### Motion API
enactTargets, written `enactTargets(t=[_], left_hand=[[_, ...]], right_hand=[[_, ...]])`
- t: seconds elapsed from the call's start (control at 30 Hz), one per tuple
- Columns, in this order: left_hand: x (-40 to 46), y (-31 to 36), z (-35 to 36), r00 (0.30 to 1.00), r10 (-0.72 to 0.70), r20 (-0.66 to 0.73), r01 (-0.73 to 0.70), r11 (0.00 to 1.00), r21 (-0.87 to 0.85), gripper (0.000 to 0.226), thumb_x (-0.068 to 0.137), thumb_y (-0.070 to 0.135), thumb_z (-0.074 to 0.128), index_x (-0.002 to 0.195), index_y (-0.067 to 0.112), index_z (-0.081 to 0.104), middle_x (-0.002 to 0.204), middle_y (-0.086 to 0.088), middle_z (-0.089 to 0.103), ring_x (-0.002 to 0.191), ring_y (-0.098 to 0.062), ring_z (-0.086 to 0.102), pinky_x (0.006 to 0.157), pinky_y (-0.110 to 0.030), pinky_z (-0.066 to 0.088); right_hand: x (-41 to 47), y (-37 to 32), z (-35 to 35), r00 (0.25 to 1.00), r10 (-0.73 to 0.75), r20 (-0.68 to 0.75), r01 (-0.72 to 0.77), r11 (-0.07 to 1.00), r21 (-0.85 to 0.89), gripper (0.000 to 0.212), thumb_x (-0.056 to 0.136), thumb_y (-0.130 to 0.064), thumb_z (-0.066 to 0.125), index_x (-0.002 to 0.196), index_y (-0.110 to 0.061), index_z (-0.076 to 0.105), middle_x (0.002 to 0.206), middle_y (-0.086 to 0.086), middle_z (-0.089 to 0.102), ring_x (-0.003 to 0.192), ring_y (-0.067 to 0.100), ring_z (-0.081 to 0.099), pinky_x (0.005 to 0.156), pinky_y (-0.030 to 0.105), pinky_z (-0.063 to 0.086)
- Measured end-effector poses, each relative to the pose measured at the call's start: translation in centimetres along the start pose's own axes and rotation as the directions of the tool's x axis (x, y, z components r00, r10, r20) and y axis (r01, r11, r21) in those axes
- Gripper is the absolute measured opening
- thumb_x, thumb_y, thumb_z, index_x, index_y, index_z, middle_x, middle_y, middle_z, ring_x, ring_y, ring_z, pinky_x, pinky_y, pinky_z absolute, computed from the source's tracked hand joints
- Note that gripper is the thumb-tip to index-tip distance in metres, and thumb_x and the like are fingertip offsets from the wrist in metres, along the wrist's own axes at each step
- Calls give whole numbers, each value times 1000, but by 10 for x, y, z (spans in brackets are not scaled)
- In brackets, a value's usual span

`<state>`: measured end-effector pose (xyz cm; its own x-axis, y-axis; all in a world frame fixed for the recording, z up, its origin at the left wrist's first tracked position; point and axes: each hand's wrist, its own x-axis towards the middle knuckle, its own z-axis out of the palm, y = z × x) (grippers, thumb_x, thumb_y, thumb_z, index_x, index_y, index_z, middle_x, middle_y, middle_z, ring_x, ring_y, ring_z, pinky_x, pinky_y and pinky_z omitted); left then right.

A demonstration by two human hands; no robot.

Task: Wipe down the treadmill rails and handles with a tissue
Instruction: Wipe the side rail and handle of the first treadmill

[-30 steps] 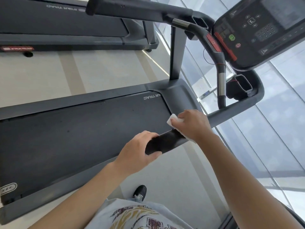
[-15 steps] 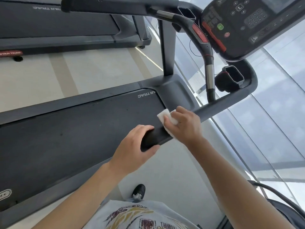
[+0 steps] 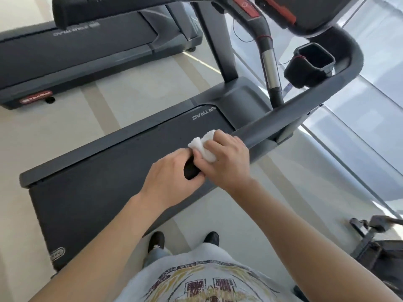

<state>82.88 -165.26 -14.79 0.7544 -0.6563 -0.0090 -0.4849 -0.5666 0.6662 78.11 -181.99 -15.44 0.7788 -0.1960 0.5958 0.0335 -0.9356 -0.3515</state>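
Since half a second ago: right hand (image 3: pixel 229 158) and tissue (image 3: pixel 204 147) have slid down the handrail (image 3: pixel 283 118) toward its black end cap (image 3: pixel 190 171), closing the gap to the left hand (image 3: pixel 172 177); both hands now touch.

Handrail: grey bar running from the curved upper frame down to the black end cap, above the near edge of the treadmill belt (image 3: pixel 122 171).

Tissue: white, crumpled, pressed on the handrail just above the end cap; one lobe sticks out past the fingers on the belt side.

Right hand: grip curled over the handrail, holding the tissue against it.

Left hand: grip wrapped around the end cap, thumb beneath, fingers meeting the tissue.

Cup holder (image 3: pixel 311 62): black, open-topped, mounted up the handrail near its bend.

Metal sensor bar (image 3: pixel 269 66): upright, beside the cup holder.

Second treadmill (image 3: pixel 87 44): parallel, beyond the belt, on pale flooring.

Person: two dark shoes (image 3: pixel 156 239) on the floor below the end cap; printed light shirt (image 3: pixel 207 280) at the bottom edge.
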Motion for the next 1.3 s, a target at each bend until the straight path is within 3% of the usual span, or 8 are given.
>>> enactTargets(t=[0.13, 0.37, 0.53, 0.7, 0.87, 1.07, 1.2, 1.3], left_hand=[[0, -1, 0, 1000, 29, 7, -29, 999, -16, 42, 89, 54, 64, 123, 30, 64, 110, 18, 68, 98, -7, 66, 83, -37, 59], [-1, 5, 0, 1000, 15, -11, -15, 1000, -9, 52, 91, 51, 65, 137, 28, 63, 126, 20, 69, 116, 0, 64, 100, -26, 55], [-1, 8, 1, 1000, -12, -14, 12, 1000, -9, 44, 91, 39, 74, 134, 28, 65, 120, 21, 71, 113, -4, 67, 96, -26, 56], [-2, 10, -1, 999, -30, 14, 30, 999, -11, 21, 80, 46, 66, 92, 30, 59, 82, 13, 65, 74, -15, 63, 60, -19, 46], [-2, 8, 1, 1000, 6, -8, -6, 999, -48, 42, 88, 36, 72, 129, 25, 68, 115, 22, 72, 110, -5, 69, 93, -16, 52], [-3, 6, 0, 1000, 3, -12, -3, 997, -74, 51, 89, 42, 70, 136, 23, 66, 125, 21, 70, 118, 1, 64, 102, -21, 52], [-2, 3, 1, 1000, 2, -14, -4, 996, -90, 54, 88, 48, 69, 136, 23, 66, 125, 18, 71, 117, -2, 66, 102, -34, 57], [-2, 1, 2, 999, 17, -43, -21, 994, -104, 50, 87, 47, 71, 131, 24, 69, 118, 17, 73, 109, -5, 69, 94, -35, 60]], right_hand=[[16, 48, -13, 982, -185, 26, 184, 983, 17, 41, 94, -37, 68, 62, -13, 56, 71, -4, 32, 61, 16, 26, 56, 29, 29], [44, 158, -42, 983, 140, -118, -152, 983, -102, 44, 94, -33, 71, 59, -10, 56, 66, 1, 42, 53, 22, 35, 47, 33, 38], [17, 86, -22, 979, 126, -163, -133, 991, -32, 43, 91, -36, 72, 60, -14, 53, 68, 2, 39, 56, 23, 35, 54, 38, 34], [-12, 6, 8, 989, -86, -124, 100, 989, 109, 42, 88, -32, 72, 58, -15, 48, 69, 2, 41, 55, 22, 29, 54, 35, 23], [14, 76, -18, 986, -66, -152, 75, 995, 59, 50, 94, -38, 72, 55, -15, 50, 62, 4, 40, 52, 25, 37, 52, 34, 30], [62, 177, -60, 904, 426, -45, -426, 881, -206, 55, 98, -49, 56, 59, -10, 51, 70, 1, 43, 58, 27, 41, 58, 40, 45], [61, 141, -57, 912, 403, 69, -373, 889, -266, 53, 100, -46, 52, 59, -13, 49, 72, -1, 40, 60, 28, 44, 60, 38, 43], [38, 68, -32, 974, 221, 47, -210, 963, -167, 50, 94, -36, 66, 55, -20, 38, 63, -5, 30, 53, 23, 30, 53, 32, 31]])
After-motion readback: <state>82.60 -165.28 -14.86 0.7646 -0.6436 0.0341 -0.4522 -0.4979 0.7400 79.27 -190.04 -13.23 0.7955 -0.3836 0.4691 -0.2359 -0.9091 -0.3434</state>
